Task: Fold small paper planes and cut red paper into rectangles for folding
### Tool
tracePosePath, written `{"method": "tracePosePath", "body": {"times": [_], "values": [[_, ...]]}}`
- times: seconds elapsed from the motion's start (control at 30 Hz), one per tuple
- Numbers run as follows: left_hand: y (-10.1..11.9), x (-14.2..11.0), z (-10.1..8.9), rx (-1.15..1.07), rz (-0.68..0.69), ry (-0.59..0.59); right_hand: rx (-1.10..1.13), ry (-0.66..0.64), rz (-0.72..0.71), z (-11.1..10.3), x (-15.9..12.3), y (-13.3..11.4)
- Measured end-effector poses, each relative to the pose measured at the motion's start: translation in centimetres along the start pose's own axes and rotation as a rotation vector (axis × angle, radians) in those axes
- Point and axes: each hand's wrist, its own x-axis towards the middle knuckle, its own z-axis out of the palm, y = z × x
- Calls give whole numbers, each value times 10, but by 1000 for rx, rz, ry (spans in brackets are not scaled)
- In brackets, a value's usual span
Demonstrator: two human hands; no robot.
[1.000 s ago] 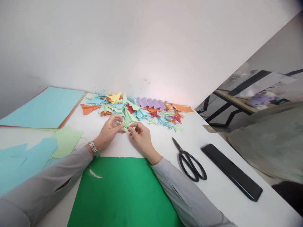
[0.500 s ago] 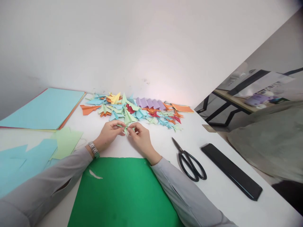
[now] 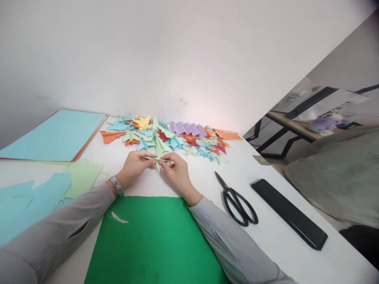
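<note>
My left hand (image 3: 134, 169) pinches one side of a small light green folded paper plane (image 3: 158, 165), thumb against fingers. On its other side, my right hand (image 3: 178, 173) grips it the same way, and the fingertips of both hands nearly meet. Much of the plane is hidden behind my fingers. Just beyond the hands spreads a pile of small folded paper planes (image 3: 161, 146) in green, blue, orange, red and yellow. A pleated purple paper strip (image 3: 188, 129) lies at the back of this pile.
Below my hands lies a green sheet (image 3: 154, 240). Black-handled scissors (image 3: 237, 201) and a long black case (image 3: 290, 213) are on the right. At left are a stack of large coloured paper (image 3: 56, 136) and cut blue and green pieces (image 3: 83, 177). A wall (image 3: 166, 59) stands behind.
The green paper between my fingers has turned a little, so a thin flat edge now shows across the fingertips. My hands have stayed in nearly the same place.
</note>
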Motion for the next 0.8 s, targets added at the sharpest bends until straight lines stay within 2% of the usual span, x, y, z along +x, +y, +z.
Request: {"method": "tracePosePath", "body": {"times": [0.2,0.47,0.8], "values": [[3,-1,1,-211,-54,-45,15,25,13,-3,2,0],[11,-3,5,-240,-90,8,7,27,-10,-3,2,3],[6,-3,3,-229,26,-9,14,23,-5,-3,2,4]]}}
